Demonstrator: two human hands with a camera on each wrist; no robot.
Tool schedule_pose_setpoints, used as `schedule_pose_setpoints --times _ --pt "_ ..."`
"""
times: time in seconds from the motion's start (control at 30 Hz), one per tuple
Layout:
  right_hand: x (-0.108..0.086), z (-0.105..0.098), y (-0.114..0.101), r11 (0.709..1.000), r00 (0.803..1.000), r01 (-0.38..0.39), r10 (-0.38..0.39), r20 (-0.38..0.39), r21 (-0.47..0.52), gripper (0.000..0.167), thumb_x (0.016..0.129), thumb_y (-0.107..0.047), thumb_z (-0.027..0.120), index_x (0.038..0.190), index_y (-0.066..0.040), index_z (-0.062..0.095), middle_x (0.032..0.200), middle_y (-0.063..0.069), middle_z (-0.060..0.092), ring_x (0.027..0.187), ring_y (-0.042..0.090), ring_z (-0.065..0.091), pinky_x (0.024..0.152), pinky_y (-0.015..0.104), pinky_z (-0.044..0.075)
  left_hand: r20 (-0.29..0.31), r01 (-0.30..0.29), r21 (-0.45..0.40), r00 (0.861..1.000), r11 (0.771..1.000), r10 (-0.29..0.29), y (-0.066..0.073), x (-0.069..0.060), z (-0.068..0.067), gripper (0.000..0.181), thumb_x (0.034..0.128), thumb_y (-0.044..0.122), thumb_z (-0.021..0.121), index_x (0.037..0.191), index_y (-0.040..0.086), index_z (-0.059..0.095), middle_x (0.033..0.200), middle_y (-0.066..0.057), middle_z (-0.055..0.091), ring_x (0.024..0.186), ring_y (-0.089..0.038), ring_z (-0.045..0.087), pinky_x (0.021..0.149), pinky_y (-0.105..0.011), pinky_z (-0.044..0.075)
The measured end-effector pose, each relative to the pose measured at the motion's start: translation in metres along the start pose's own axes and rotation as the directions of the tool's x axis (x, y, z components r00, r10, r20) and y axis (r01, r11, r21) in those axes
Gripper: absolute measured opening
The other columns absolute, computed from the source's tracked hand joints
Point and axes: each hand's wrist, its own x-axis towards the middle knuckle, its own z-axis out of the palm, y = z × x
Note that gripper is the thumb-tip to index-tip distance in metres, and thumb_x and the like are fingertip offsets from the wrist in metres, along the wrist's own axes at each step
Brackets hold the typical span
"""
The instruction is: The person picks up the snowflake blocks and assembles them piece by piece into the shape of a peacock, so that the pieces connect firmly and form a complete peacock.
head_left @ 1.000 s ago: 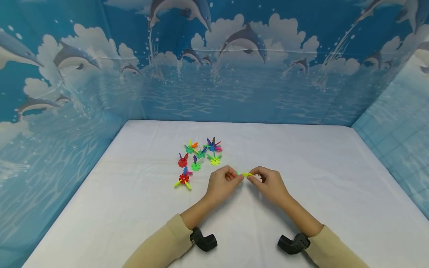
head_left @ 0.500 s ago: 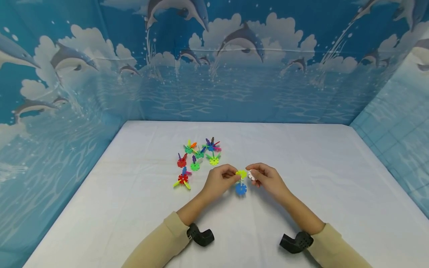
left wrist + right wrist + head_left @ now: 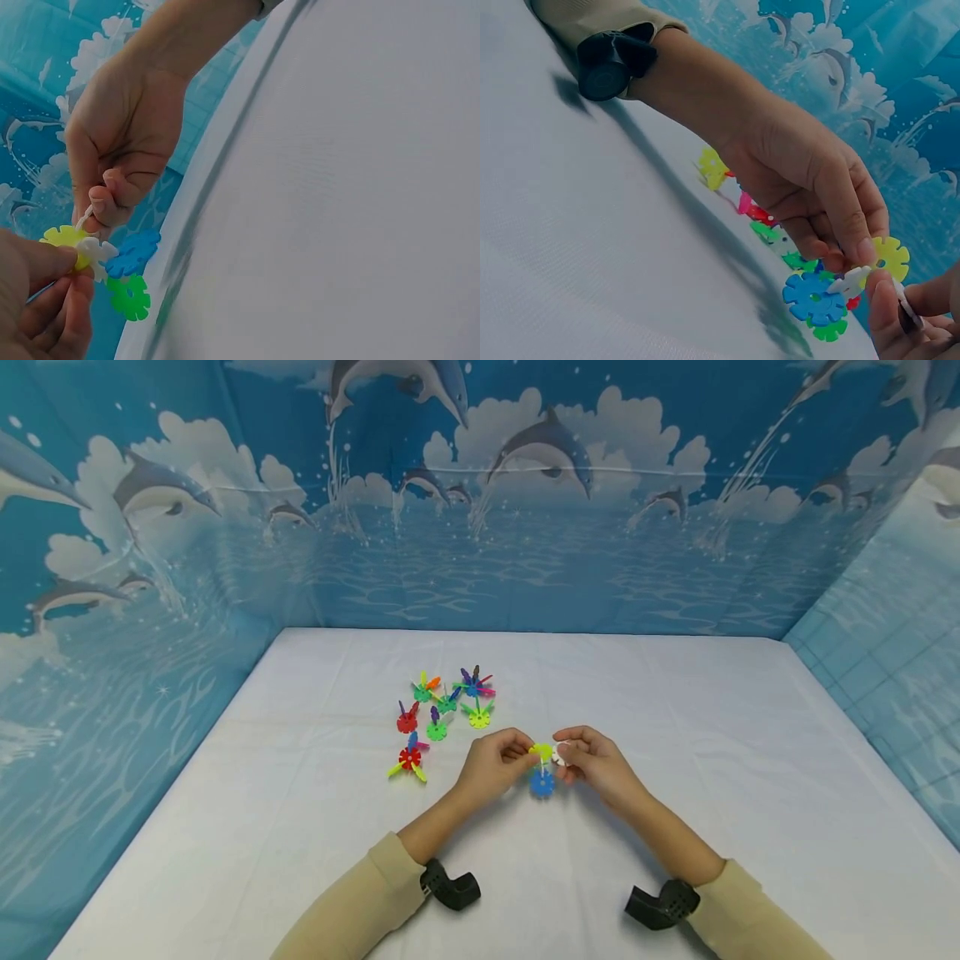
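My left hand [image 3: 491, 767] pinches a yellow snowflake disc [image 3: 893, 256] between thumb and fingers. A white disc [image 3: 98, 259] joins that one to a blue disc [image 3: 542, 783], which hangs below. A green disc [image 3: 130, 298] sits at the lower end of the cluster. Close by on the right, my right hand [image 3: 606, 770] pinches a loose white snowflake disc [image 3: 558, 754], seen nearly edge-on in both wrist views. Its rim is right at the yellow disc's edge; the fingers hide whether the two are slotted together.
Several built clusters of coloured discs lie left of the hands, among them a red-centred one [image 3: 410, 759], a yellow-green one [image 3: 479, 717] and a blue-centred one [image 3: 474, 687]. They rest on a white-covered table [image 3: 675, 693] with a dolphin-print curtain [image 3: 480, 568] around it.
The yellow disc has turned from edge-on to facing up, and the blue disc has come into sight below it. Lately the white disc in my right hand has moved slightly left against the yellow one.
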Motion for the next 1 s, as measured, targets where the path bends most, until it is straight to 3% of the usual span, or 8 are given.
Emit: schedule_pose_setpoints --times 0.2,0.33,0.5,0.67,0.8,1.0 --pt "-0.001 0.003 -0.002 0.994 0.999 -0.043 0.041 -0.018 -0.102 0.026 0.103 -0.011 0.046 0.118 0.011 0.041 0.068 0.003 0.053 0.05 0.008 0.045 0.048 0.021 0.039 0.015 0.006 0.019 1.0 1.0 -0.006 0.002 -0.001 0.0 0.006 0.0895 0.009 0.071 0.091 0.005 0.068 0.083 -0.003 0.068 0.074 -0.008 0.062 0.069 -0.023 0.052" --pt "-0.002 0.006 -0.003 0.987 0.996 -0.075 0.068 -0.052 -0.141 0.026 0.105 -0.014 0.044 0.114 0.01 0.046 0.063 0.002 0.048 0.049 0.006 0.035 0.045 0.02 0.029 0.022 0.009 0.038 1.0 0.999 -0.01 0.003 -0.001 0.0 0.005 0.09 0.01 0.071 0.092 0.006 0.068 0.084 -0.002 0.068 0.074 -0.007 0.061 0.069 -0.022 0.052" --pt "-0.003 0.012 -0.002 0.992 0.992 -0.074 0.063 -0.109 -0.105 0.022 0.105 -0.012 0.044 0.112 0.009 0.046 0.064 0.004 0.047 0.05 0.007 0.036 0.046 0.02 0.029 0.034 -0.06 0.113 0.998 0.992 0.057 0.004 -0.001 0.001 0.006 0.0896 0.01 0.072 0.093 0.005 0.073 0.082 -0.002 0.07 0.071 -0.006 0.061 0.066 -0.02 0.051" --pt "-0.004 0.019 0.003 0.989 0.987 0.005 -0.029 -0.159 -0.149 0.017 0.104 -0.008 0.044 0.107 0.009 0.046 0.062 0.004 0.046 0.05 0.007 0.037 0.046 0.019 0.031 0.008 -0.124 0.165 0.992 0.979 0.124 0.004 -0.002 0.001 0.005 0.0884 0.009 0.073 0.088 0.004 0.073 0.076 -0.001 0.069 0.066 -0.005 0.058 0.062 -0.019 0.049" --pt "-0.005 0.024 0.007 0.982 0.976 0.064 -0.099 -0.192 -0.18 0.014 0.103 -0.004 0.044 0.106 0.009 0.046 0.061 0.003 0.045 0.05 0.006 0.037 0.047 0.018 0.031 -0.011 -0.191 0.181 0.98 0.965 0.196 0.001 -0.003 0.003 0.005 0.0877 0.006 0.073 0.084 0.004 0.071 0.073 -0.001 0.067 0.065 -0.006 0.056 0.061 -0.018 0.048" --pt "-0.007 0.027 0.008 0.984 0.974 0.082 -0.112 -0.198 -0.158 0.014 0.103 -0.004 0.046 0.106 0.01 0.047 0.062 0.003 0.045 0.05 0.006 0.039 0.047 0.018 0.032 -0.03 -0.262 0.198 0.962 0.945 0.273 -0.005 -0.005 0.008 0.008 0.0861 0.002 0.073 0.081 0.005 0.068 0.07 0.0 0.064 0.063 -0.005 0.05 0.058 -0.017 0.044"
